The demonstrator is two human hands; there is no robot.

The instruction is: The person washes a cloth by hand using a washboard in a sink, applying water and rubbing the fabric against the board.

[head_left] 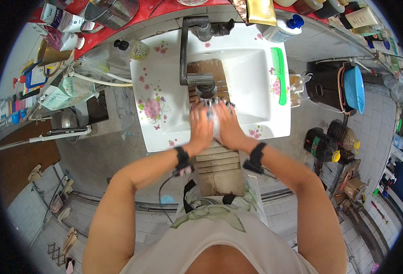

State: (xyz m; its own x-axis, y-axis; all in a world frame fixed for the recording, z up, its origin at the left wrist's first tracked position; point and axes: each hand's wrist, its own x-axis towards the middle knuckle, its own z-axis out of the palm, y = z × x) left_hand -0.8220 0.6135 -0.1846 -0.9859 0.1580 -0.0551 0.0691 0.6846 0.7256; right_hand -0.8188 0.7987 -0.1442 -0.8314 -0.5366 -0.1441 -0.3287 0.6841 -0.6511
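Note:
A wooden washboard [219,171] leans in the white flowered sink [256,109], its lower end against my body. Over its ridges, below the black faucet [206,89], my left hand [201,121] and my right hand [227,121] press close together with bent fingers. Between them shows a wet, whitish thing [216,119] with dark bits near the fingertips. Motion blurs it and the fingers, so its kind is unclear. Both wrists wear black bands.
A green comb [279,75] lies on the sink's right rim. A pump bottle [132,49] stands at the back left corner, a white bottle [283,29] at the back right. To the right are a black bucket [327,86] with a blue basin [354,89] and dark jugs [322,145].

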